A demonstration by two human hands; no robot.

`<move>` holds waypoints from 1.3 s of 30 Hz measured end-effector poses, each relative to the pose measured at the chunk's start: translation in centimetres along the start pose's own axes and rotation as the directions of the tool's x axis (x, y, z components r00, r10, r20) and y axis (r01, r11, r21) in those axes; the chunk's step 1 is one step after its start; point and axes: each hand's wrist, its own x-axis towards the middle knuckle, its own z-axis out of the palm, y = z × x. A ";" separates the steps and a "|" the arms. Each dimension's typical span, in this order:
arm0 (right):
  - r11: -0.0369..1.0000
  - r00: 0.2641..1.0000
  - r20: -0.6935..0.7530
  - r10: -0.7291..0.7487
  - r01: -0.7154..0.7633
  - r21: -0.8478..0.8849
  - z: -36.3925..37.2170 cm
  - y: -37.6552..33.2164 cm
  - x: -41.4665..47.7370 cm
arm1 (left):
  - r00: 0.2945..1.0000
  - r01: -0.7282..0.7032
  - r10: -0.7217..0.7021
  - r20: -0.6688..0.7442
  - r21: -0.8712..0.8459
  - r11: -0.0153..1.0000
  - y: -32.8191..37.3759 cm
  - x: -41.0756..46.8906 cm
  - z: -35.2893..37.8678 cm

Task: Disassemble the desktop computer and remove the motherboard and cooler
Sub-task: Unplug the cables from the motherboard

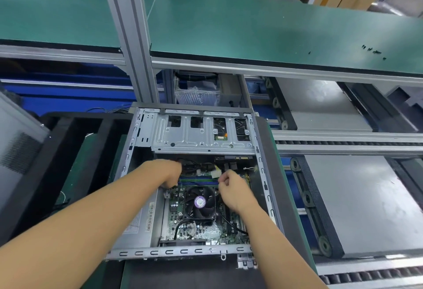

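The silver power supply (pixel 142 220) lies left of and nearer than the left hand (pixel 168 173), inside the open desktop case (pixel 183 252). That hand reaches in from the left with its fingers (pixel 170 184) bent down onto the left end of the blue and green memory slots (pixel 196 180); the back of the hand hides their tips, so whether they grasp anything cannot be told. Just beyond the thumb side runs a bundle of black cables (pixel 194 166). Between the two sets of fingers, a little farther in, sits a white connector (pixel 215 172) with yellow wires. Nearer than both hands, the cooler (pixel 200 201), a black fan with a round purple sticker, is seated on the green motherboard (pixel 206 229), which is still in the case. The right hand (pixel 233 190) hovers by the cooler's right edge, its fingers (pixel 223 180) clenched inward just below the white connector; whether they pinch a wire is unclear. Beyond all the fingers stands the grey metal drive cage (pixel 201 133). Far to the right, small black screws (pixel 373 50) lie on the green shelf (pixel 251 32).
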 end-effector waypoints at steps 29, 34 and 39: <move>0.990 0.995 0.091 -0.028 0.015 0.143 0.4 -1.1 0.9 | 0.997 0.076 -0.069 0.033 -0.554 0.829 -2.4 -0.6 0.5; 0.987 0.999 0.045 0.000 -0.007 0.161 0.0 -1.4 0.4 | 0.997 0.081 -0.052 0.065 -0.602 0.794 -2.8 -0.5 0.0; 0.998 0.999 -0.017 0.040 -0.041 -0.042 -0.2 -0.6 0.3 | 0.995 0.074 -0.019 0.101 -0.576 0.814 -2.6 -0.1 -0.1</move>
